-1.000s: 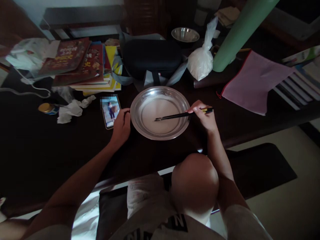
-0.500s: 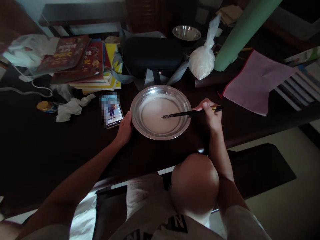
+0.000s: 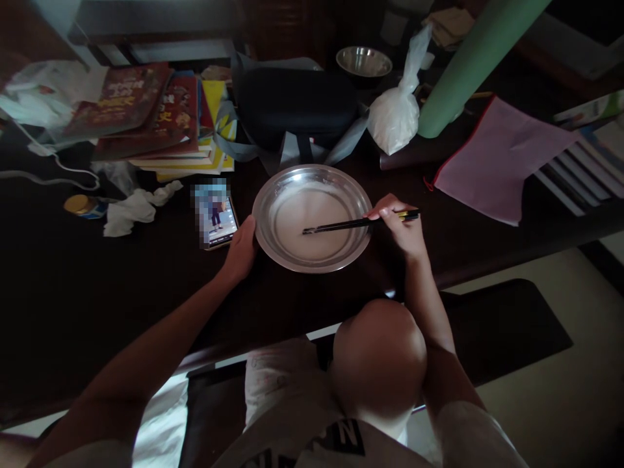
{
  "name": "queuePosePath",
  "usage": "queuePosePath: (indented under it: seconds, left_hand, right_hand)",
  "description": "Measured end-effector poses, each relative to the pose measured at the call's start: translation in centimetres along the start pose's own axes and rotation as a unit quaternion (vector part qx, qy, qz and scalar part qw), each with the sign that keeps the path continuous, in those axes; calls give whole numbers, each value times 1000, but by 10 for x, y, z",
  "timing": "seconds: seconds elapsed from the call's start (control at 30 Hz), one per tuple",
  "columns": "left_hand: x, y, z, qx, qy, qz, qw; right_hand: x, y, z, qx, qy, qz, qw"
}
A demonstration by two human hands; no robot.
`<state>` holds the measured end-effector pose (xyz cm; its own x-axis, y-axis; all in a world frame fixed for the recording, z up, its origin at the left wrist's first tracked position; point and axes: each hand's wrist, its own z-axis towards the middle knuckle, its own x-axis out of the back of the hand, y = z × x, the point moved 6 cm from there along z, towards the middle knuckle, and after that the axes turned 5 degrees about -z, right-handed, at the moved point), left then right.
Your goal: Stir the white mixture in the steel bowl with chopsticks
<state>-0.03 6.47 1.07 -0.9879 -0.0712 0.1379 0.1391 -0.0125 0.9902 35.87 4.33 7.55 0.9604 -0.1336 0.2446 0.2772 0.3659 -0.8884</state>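
Observation:
A wide metal bowl (image 3: 359,253) stands on the dark table in front of me. Inside it lies a pale, milky liquid (image 3: 316,208). My left hand (image 3: 240,246) grips the bowl's left rim, with the fingers partly hidden beneath and behind it. In my right hand (image 3: 398,224) is a pair of black chopsticks (image 3: 341,225), held near their gold-marked ends. Their tips dip into the liquid near the bowl's middle. Just left of my left hand lies a phone (image 3: 214,214) with its screen lit.
Behind the bowl sits a dark case (image 3: 298,101) with grey straps. A tied bag of white powder (image 3: 394,120), a green cylinder (image 3: 480,62) and a pink pouch (image 3: 497,162) are to the right. Stacked books (image 3: 141,117), crumpled tissue (image 3: 129,211) and a small jar (image 3: 85,206) lie left.
My right hand has moved slightly left, carrying the chopstick tips further left through the liquid. My left hand stays on the bowl's rim.

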Motion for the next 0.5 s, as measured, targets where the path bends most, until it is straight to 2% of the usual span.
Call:
queuePosePath:
  seconds: [0.17, 0.37, 0.5]
  left_hand:
    - [-3, 6, -2, 13, -1, -22, 1000]
    - [-2, 12, -2, 1, 4, -11, 1000]
    - [-3, 13, -2, -2, -4, -15, 1000]
  right_hand:
    - [8, 3, -1, -12, 60, -1, 998]
    - [0, 0, 0, -13, -1, -18, 1000]
    - [8, 2, 0, -30, 59, -14, 998]
